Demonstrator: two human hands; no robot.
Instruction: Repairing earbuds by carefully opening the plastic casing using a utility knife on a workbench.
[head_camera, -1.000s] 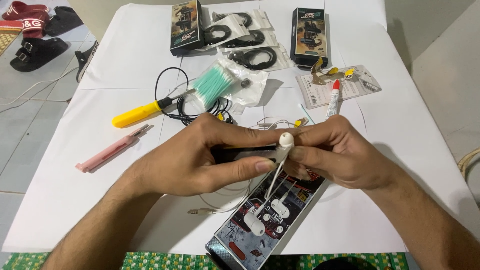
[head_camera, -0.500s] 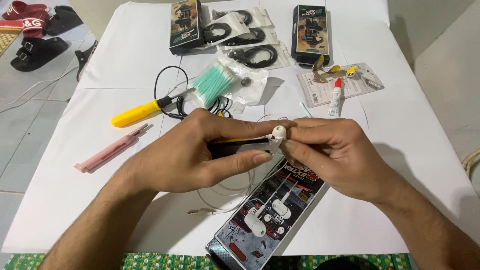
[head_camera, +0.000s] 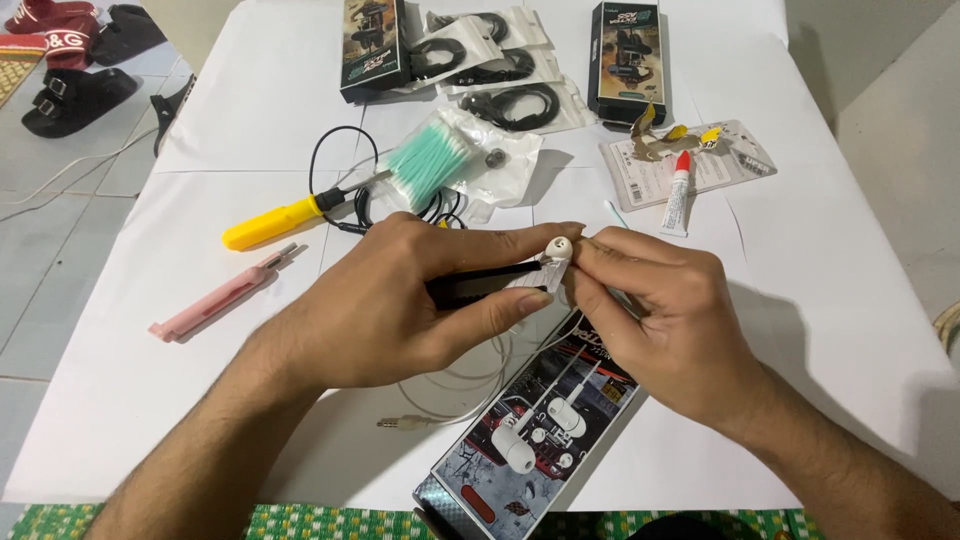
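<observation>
My left hand (head_camera: 390, 305) grips a flat black bar-shaped object (head_camera: 478, 285) between thumb and fingers, above the middle of the white table (head_camera: 820, 300). A white earbud (head_camera: 558, 247) rests at the bar's right end, touching my left index fingertip. My right hand (head_camera: 660, 320) pinches that earbud and its thin white cable from the right. Just below my hands lies an open earphone package (head_camera: 470, 480) with two white earbuds (head_camera: 535, 430) on it. The white cable loops under my left hand and ends in a metal jack plug (head_camera: 398, 422).
A yellow-handled screwdriver (head_camera: 272, 223), a pink utility knife (head_camera: 215, 303) and a bag of green swabs (head_camera: 440, 160) lie at left and centre. Two dark boxes (head_camera: 372, 45) (head_camera: 626, 62), bagged black cables (head_camera: 500, 70), a glue tube (head_camera: 679, 195) and sandals (head_camera: 60, 60) on the floor.
The earbud has been lifted from hanging below my fingers to the end of the black bar. My hands have drawn closer together and my right fingers have closed around it.
</observation>
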